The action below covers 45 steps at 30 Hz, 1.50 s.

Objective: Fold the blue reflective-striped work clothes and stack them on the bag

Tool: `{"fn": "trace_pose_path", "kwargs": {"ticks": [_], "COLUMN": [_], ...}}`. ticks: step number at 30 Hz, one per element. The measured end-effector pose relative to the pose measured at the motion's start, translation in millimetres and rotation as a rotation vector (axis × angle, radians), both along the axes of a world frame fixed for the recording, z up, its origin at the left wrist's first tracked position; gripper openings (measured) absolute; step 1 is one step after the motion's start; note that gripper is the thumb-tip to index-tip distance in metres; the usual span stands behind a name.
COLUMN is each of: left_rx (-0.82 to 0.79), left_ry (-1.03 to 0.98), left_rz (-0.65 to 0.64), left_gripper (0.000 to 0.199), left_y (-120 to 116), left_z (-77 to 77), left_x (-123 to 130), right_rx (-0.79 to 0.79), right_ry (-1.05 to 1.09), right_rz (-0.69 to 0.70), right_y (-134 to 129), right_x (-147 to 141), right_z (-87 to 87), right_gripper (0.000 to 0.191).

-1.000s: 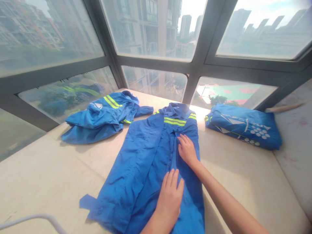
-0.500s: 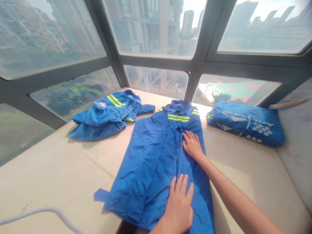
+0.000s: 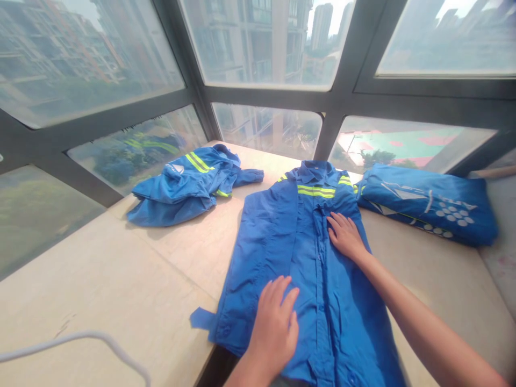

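A blue work jacket (image 3: 274,236) with yellow-green reflective stripes lies spread face up, its collar toward the window. One sleeve is laid along its left side, and the lower hem hangs past the near edge of the ledge. My right hand (image 3: 345,236) rests flat on the right chest, beside the front placket, fingers stretched. Lower down, my left hand (image 3: 276,322) is over the left part of the jacket near the sleeve, its fingers spread and holding nothing. A small pointed tab (image 3: 202,319) sticks out at the cuff.
On the pale stone ledge (image 3: 169,269), a crumpled blue jacket (image 3: 181,185) lies at the back left. A folded blue bundle with white print (image 3: 427,201) sits at the right. A white cable (image 3: 80,336) curves across the front left. Framed windows surround the ledge.
My left hand has moved left across the jacket toward the sleeve. My right hand stays on the chest. The jacket's lower front now lies wider to the right, and the view has shifted slightly.
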<state>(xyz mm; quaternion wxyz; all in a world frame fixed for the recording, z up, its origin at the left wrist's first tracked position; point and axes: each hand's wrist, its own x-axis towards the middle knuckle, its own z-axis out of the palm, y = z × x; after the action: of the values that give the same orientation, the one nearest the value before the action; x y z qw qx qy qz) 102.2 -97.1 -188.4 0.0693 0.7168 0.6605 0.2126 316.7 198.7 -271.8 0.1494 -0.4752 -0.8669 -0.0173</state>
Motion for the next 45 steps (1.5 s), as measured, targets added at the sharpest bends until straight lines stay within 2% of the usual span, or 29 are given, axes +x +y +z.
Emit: {"fn": "trace_pose_path", "kwargs": {"ticks": [2, 5, 7, 9, 12, 15, 19, 21, 26, 31, 35, 37, 41, 45], "left_rx": [0.022, -0.08, -0.222, -0.367, -0.51, -0.586, -0.669, -0.682, -0.602, -0.503, -0.386, -0.39, -0.441, -0.48], "left_ry": [0.085, 0.128, 0.071, -0.039, -0.245, -0.395, -0.365, -0.32, -0.286, -0.436, -0.361, -0.368, -0.549, -0.787], "left_rz": [0.172, 0.466, 0.639, 0.721, 0.713, 0.662, 0.527, 0.501, 0.641, 0.68, 0.638, 0.602, 0.588, 0.54], "left_gripper": [0.049, 0.045, 0.044, 0.042, 0.043, 0.044, 0.027, 0.021, 0.022, 0.038, 0.04, 0.041, 0.047, 0.049], "left_y": [-13, -40, -58, -73, -86, -90, -93, -93, -91, -89, -93, -96, -102, -102], "left_z": [0.7, -1.0, -0.8, 0.8, 3.1, 3.4, 7.1, 13.0, 29.5, 24.5, 17.3, 16.4, 15.4, 13.4], "left_x": [-43, -101, -126, -138, -138, -135, -139, -141, -138, -132, -129, -129, -136, -140], "right_rx": [0.0, 0.002, 0.0, -0.001, 0.016, 0.033, 0.004, -0.026, -0.154, -0.268, -0.412, -0.482, -0.564, -0.546], "right_ry": [0.0, 0.009, 0.011, -0.001, -0.005, 0.054, 0.147, 0.17, 0.2, 0.287, 0.316, 0.321, 0.295, 0.246], "right_rz": [0.011, 0.018, 0.017, 0.005, -0.038, -0.024, 0.115, 0.177, 0.277, 0.37, 0.483, 0.574, 0.718, 0.748], "right_y": [1, 1, 1, 1, -1, -6, -18, -25, -51, -101, -166, -200, -252, -275], "right_x": [4, 8, 8, 4, -11, -42, -101, -129, -175, -189, -190, -188, -180, -172], "right_z": [-1.6, -2.6, -0.9, 4.0, 17.6, 35.2, 54.6, 61.6, 72.8, 73.9, 72.4, 72.2, 70.0, 61.6], "right_gripper": [0.047, 0.046, 0.045, 0.045, 0.044, 0.048, 0.048, 0.046, 0.042, 0.04, 0.036, 0.031, 0.019, 0.015]}}
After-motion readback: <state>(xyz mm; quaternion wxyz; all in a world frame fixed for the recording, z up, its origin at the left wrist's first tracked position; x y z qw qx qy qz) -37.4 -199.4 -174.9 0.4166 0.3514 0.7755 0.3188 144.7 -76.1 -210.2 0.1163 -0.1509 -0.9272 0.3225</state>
